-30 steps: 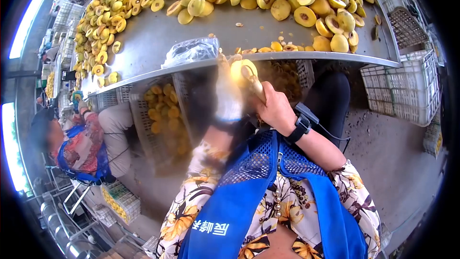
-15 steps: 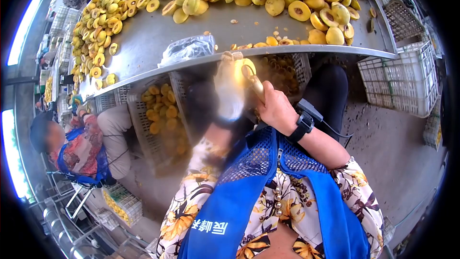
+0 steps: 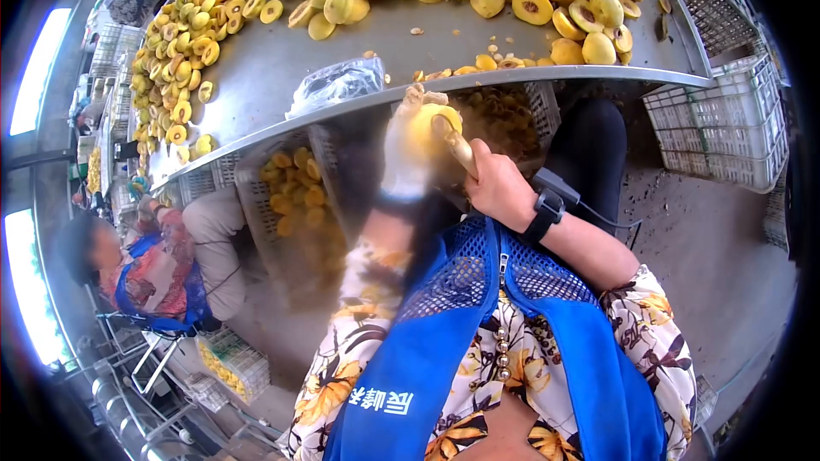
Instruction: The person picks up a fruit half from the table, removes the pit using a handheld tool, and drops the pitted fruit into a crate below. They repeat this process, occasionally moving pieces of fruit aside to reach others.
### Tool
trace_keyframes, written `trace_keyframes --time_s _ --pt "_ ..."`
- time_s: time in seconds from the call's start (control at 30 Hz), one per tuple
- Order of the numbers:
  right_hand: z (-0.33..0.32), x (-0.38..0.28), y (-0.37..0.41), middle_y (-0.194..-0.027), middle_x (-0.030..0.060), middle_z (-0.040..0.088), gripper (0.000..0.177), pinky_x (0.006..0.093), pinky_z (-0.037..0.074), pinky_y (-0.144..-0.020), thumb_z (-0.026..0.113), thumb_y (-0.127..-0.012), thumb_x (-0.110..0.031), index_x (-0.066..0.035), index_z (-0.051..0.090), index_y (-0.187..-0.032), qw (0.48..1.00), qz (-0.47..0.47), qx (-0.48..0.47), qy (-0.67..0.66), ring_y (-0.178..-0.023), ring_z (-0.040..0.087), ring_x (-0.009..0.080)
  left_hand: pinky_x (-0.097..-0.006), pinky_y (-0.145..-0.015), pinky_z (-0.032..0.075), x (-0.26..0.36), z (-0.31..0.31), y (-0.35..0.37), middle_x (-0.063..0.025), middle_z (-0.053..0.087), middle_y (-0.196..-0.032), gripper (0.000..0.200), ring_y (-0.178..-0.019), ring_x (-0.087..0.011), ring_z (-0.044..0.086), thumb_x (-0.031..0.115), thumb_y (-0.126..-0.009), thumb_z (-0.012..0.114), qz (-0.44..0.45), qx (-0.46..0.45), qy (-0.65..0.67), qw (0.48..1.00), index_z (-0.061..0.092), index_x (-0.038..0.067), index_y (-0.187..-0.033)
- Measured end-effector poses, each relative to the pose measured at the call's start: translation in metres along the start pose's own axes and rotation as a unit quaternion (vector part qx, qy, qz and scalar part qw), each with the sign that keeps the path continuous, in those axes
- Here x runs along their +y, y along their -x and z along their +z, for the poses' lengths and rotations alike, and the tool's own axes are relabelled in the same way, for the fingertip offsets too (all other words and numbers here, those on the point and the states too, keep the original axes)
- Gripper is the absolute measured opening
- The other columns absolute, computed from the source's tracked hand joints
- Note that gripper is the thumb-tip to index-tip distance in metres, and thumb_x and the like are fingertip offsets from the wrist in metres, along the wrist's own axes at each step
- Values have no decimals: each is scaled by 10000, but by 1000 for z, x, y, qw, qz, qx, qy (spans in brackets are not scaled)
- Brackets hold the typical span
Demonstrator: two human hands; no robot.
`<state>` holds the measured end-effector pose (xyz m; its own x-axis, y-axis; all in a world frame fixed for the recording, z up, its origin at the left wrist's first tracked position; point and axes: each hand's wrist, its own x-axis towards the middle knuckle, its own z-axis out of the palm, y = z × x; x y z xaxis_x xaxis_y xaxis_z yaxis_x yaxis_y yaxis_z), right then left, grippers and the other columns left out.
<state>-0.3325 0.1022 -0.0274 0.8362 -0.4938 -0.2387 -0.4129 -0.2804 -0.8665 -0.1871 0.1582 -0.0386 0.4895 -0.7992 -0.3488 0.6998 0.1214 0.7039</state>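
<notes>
My left hand (image 3: 405,158), in a white glove with worn, stained fingertips, is closed around a yellow peach half (image 3: 420,130) just below the table edge. Bare fingers of my right hand (image 3: 501,190) wrap a pitting tool (image 3: 460,154) with a pale handle. Its curved end is against the peach half; how deep it sits in the flesh is hard to see. Beneath my hands, a crate (image 3: 541,111) holds more peach pieces. On the metal table (image 3: 256,77) lie many halved peaches (image 3: 532,7), several showing brown pit hollows or pits.
A crumpled clear plastic bag (image 3: 337,85) rests near the table's front edge. Peach halves fill another crate (image 3: 249,196) at left. White crates (image 3: 717,124) stand at right. A co-worker (image 3: 158,260) in a blue apron sits at left; another person's arm shows at top left.
The tool's looped end, seen at the peach half before, now sits lower against it and shows less. Both hands stay nearly in place; the whole view has shifted slightly.
</notes>
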Motion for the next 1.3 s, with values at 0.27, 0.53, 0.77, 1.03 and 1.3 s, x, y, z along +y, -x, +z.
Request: trace_keyframes --time_s 0.27,0.53,0.77,1.03,1.3 --pt "1 -2 3 -732 286 558 271 497 418 -659 542 -740 -33 5 416 -976 999 4 46 -8 -751 543 466 -315 -709 515 -13 8 7 -112 617 -895 348 -781 -216 607 353 -940 457 66 15 56 996 555 27 -1013" --pt "-7 -4 3 -728 284 558 241 500 419 -656 546 -753 -42 9 414 -948 999 16 45 13 -757 546 465 -279 -539 476 -13 11 9 -103 621 -849 373 -716 -194 599 394 -949 420 58 43 19 997 543 52 -1034" --pt "-9 -4 6 -724 280 555 210 511 413 -653 539 -760 -46 17 401 -904 999 7 36 30 -755 544 465 -255 -516 457 -15 15 10 -85 611 -801 382 -675 -173 587 408 -947 427 84 59 -8 995 547 47 -979" --pt "-10 0 8 -725 290 555 206 475 440 -665 535 -759 -57 34 426 -907 999 19 -26 1 -759 546 469 -259 -616 485 -2 9 13 -99 608 -810 330 -710 -174 594 313 -945 469 88 7 -206 975 561 -3 -962" --pt "-7 3 4 -627 114 547 150 330 449 -510 530 -784 -56 19 477 -902 989 13 -51 -136 -530 551 218 -301 -655 517 22 12 4 -130 627 -894 466 -753 -199 614 440 -887 543 -112 -49 -76 990 550 -3 -1027"
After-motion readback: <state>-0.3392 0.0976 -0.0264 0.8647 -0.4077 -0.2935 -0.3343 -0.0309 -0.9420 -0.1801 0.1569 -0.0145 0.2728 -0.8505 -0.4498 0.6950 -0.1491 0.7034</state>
